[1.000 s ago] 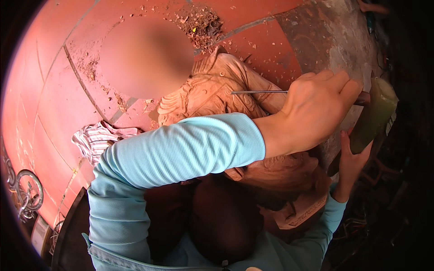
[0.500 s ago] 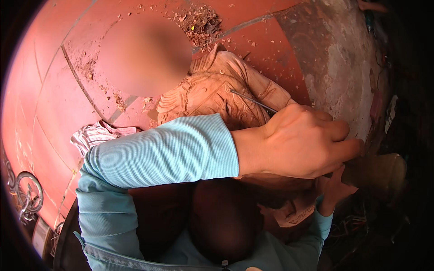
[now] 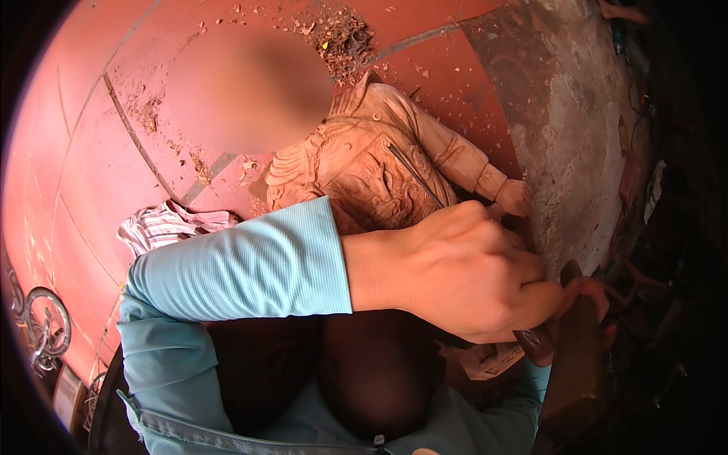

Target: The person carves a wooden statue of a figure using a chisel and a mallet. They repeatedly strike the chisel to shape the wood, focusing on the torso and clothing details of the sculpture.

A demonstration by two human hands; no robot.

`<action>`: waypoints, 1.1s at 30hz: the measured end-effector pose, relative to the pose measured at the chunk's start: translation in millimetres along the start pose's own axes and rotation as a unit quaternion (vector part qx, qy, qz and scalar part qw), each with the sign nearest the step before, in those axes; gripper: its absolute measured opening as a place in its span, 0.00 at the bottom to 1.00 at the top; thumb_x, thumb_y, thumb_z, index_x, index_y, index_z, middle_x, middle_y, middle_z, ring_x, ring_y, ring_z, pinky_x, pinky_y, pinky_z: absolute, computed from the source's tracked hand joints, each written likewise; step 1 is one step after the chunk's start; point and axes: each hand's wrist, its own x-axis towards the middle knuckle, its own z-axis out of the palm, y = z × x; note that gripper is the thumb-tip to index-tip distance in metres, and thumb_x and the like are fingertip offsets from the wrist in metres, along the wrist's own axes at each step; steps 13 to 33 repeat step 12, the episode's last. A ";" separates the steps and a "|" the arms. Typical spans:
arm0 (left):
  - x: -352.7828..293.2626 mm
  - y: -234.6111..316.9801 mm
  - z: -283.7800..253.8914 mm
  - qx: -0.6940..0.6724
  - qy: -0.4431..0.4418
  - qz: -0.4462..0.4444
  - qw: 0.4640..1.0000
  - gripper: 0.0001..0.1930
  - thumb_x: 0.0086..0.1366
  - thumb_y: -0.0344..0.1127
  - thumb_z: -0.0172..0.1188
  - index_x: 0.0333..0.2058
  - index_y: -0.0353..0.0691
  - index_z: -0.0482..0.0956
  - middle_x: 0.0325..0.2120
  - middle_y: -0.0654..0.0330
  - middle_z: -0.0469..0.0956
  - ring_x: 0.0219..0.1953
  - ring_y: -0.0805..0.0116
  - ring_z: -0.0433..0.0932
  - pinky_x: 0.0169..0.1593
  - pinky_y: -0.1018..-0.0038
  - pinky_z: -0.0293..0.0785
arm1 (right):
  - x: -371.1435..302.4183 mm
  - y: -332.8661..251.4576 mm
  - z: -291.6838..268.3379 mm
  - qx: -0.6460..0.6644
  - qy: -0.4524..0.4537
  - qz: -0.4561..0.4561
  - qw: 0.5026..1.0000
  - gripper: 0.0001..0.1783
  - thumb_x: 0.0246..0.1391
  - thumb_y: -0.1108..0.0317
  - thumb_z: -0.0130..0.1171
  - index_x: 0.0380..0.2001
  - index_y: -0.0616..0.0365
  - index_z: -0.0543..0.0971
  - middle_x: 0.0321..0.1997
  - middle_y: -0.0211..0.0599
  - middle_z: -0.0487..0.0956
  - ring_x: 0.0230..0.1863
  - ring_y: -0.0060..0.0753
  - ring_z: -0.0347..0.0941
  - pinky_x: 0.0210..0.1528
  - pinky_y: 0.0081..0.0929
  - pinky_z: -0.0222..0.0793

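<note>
A carved wooden figure lies on the red floor, with folds, relief patterns and an arm ending in a fist; its upper left end is blurred out. My left hand is closed around a carving chisel, its thin metal shaft slanting up to the left, with the tip at the figure's carved middle. The chisel's dark handle sticks out below that hand. Close beside it on the right, my right hand grips what looks like a wooden mallet, whose block is dim and partly lost in shadow.
Wood shavings are heaped beyond the figure, and chips dot the red floor. A striped cloth lies to the left. Rough grey concrete runs along the right. At the far left stands a bicycle.
My left hand has shifted left and down, and the chisel shaft stands steeper. My right hand has moved up and right while the mallet block has swung down and left.
</note>
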 end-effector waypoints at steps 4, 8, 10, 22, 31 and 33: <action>-6.2 4.9 -9.7 0.010 -0.019 0.013 1.000 0.09 0.50 0.35 0.61 0.19 0.42 0.70 0.14 0.67 0.62 0.13 0.73 0.68 0.14 0.76 0.61 | 7.5 3.8 -2.0 -0.014 0.021 -0.073 0.997 0.18 0.48 0.78 0.58 0.43 0.59 0.66 0.30 0.40 0.71 0.27 0.35 0.68 0.30 0.30 0.64; -6.7 6.0 -17.7 -0.026 -0.033 0.030 0.999 0.09 0.45 0.38 0.61 0.20 0.41 0.71 0.16 0.62 0.69 0.15 0.68 0.72 0.14 0.72 0.64 | 15.4 3.0 -6.6 -0.023 0.029 -0.114 0.993 0.17 0.47 0.78 0.57 0.41 0.57 0.66 0.27 0.41 0.71 0.24 0.37 0.68 0.27 0.30 0.63; -9.2 6.9 -23.8 -0.036 -0.061 0.034 0.997 0.11 0.42 0.40 0.61 0.20 0.41 0.71 0.18 0.59 0.74 0.17 0.65 0.75 0.15 0.70 0.66 | 15.3 2.2 -0.9 -0.017 0.034 -0.130 0.991 0.20 0.47 0.77 0.57 0.44 0.54 0.64 0.26 0.41 0.71 0.23 0.38 0.68 0.25 0.31 0.62; -10.7 7.6 -28.0 -0.042 -0.078 0.035 0.995 0.11 0.41 0.40 0.61 0.19 0.41 0.70 0.19 0.58 0.74 0.18 0.64 0.75 0.15 0.70 0.66 | 9.9 4.7 -10.4 -0.023 -0.014 -0.110 0.994 0.32 0.48 0.76 0.58 0.55 0.48 0.58 0.26 0.42 0.71 0.23 0.39 0.68 0.25 0.35 0.63; -10.7 7.6 -28.0 -0.042 -0.078 0.035 0.995 0.11 0.41 0.40 0.61 0.19 0.41 0.70 0.19 0.58 0.74 0.18 0.64 0.75 0.15 0.70 0.66 | 9.9 4.7 -10.4 -0.023 -0.014 -0.110 0.994 0.32 0.48 0.76 0.58 0.55 0.48 0.58 0.26 0.42 0.71 0.23 0.39 0.68 0.25 0.35 0.63; -10.7 7.6 -28.0 -0.042 -0.078 0.035 0.995 0.11 0.41 0.40 0.61 0.19 0.41 0.70 0.19 0.58 0.74 0.18 0.64 0.75 0.15 0.70 0.66 | 9.9 4.7 -10.4 -0.023 -0.014 -0.110 0.994 0.32 0.48 0.76 0.58 0.55 0.48 0.58 0.26 0.42 0.71 0.23 0.39 0.68 0.25 0.35 0.63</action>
